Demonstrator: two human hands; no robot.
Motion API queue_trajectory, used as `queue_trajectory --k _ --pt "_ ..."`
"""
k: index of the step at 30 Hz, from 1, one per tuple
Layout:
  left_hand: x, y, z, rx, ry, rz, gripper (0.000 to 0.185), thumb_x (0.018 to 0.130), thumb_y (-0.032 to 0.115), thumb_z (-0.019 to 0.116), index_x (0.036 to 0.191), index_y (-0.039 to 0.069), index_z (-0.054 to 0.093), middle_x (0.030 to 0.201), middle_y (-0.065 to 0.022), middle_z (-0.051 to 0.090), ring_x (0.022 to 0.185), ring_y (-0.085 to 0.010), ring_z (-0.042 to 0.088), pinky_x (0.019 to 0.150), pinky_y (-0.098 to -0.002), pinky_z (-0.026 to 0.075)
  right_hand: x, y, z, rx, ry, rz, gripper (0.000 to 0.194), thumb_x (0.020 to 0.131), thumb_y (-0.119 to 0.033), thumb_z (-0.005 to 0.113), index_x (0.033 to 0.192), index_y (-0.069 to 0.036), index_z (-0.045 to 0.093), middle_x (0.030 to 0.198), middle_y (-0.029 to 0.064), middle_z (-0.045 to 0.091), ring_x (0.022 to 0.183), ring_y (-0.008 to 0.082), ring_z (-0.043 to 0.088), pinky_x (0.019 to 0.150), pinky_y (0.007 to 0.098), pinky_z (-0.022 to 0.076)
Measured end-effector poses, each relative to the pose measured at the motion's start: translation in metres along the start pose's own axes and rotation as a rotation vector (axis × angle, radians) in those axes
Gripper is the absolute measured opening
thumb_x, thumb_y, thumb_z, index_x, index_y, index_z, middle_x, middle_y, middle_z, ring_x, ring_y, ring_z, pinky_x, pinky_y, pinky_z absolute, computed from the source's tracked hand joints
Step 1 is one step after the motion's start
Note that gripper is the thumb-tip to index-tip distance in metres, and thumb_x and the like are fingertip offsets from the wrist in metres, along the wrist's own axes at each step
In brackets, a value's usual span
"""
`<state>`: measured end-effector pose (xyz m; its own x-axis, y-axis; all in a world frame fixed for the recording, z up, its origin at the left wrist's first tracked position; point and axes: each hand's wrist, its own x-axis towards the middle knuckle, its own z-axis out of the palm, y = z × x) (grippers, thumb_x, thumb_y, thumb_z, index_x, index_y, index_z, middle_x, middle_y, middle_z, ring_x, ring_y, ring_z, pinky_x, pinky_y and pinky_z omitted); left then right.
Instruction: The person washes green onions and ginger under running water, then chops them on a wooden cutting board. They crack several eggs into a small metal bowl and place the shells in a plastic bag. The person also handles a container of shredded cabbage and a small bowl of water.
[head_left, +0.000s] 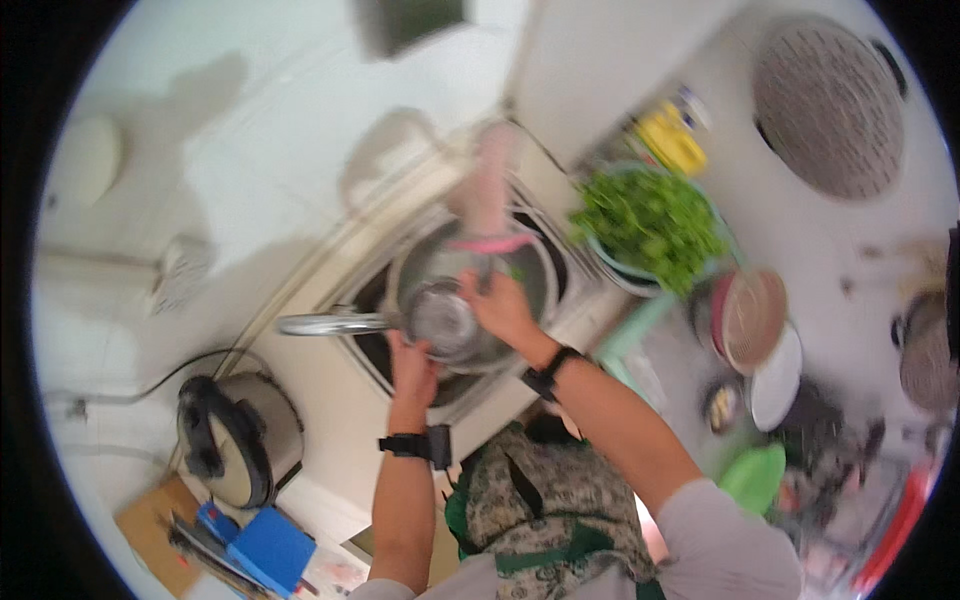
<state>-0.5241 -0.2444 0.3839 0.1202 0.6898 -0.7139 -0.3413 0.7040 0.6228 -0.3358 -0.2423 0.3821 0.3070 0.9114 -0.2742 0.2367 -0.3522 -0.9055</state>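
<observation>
Both hands are over a sink (360, 289) that holds a large round metal basin (551, 289). My left hand (414, 371) touches the lower left rim of a small metal bowl (444, 319) inside the basin. Against the bowl's upper right side is my right hand (499, 304); its fingertips are blurred, and whether it grips the bowl cannot be told. A chrome faucet (334, 324) reaches in from the left. Just above the right hand, a blurred pink item (495, 241) lies across the basin's far side. Bits of green leaf (517, 274) show in the basin.
Right of the sink, leafy greens (652, 221) fill a light blue colander, with a yellow bottle (670, 139) behind. Farther right are a red-rimmed bowl (752, 319), a white plate (776, 379) and a green bowl (754, 480). An electric cooker (240, 439) stands at the left.
</observation>
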Motion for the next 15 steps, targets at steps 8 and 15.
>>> queue_trajectory --k 8,15 --pt "0.042 -0.013 0.061 0.2 -0.004 -0.026 0.073 0.097 0.014 0.055 0.159 0.024 0.016 0.143 -0.0126 0.047 0.114 -0.0266 0.06 0.085 -0.0437 0.056 0.053 -0.014 -0.039 -0.327 0.396 -0.071 0.02 0.082 -0.006 0.059 0.098 0.004 0.067 0.097 0.024 0.066 0.093 0.0407 0.067 0.081 0.0474 0.0541" --pt "0.033 -0.012 0.044 0.004 -0.042 -0.199 0.066 0.099 0.021 0.054 0.157 0.017 0.022 0.137 -0.0155 0.052 0.113 -0.0315 0.062 0.087 -0.0493 0.057 0.099 0.008 -0.069 -0.761 -0.121 0.025 0.031 0.077 -0.02 0.06 0.09 0.005 0.074 0.098 0.0261 0.071 0.102 0.0435 0.064 0.094 0.0475 0.0513"
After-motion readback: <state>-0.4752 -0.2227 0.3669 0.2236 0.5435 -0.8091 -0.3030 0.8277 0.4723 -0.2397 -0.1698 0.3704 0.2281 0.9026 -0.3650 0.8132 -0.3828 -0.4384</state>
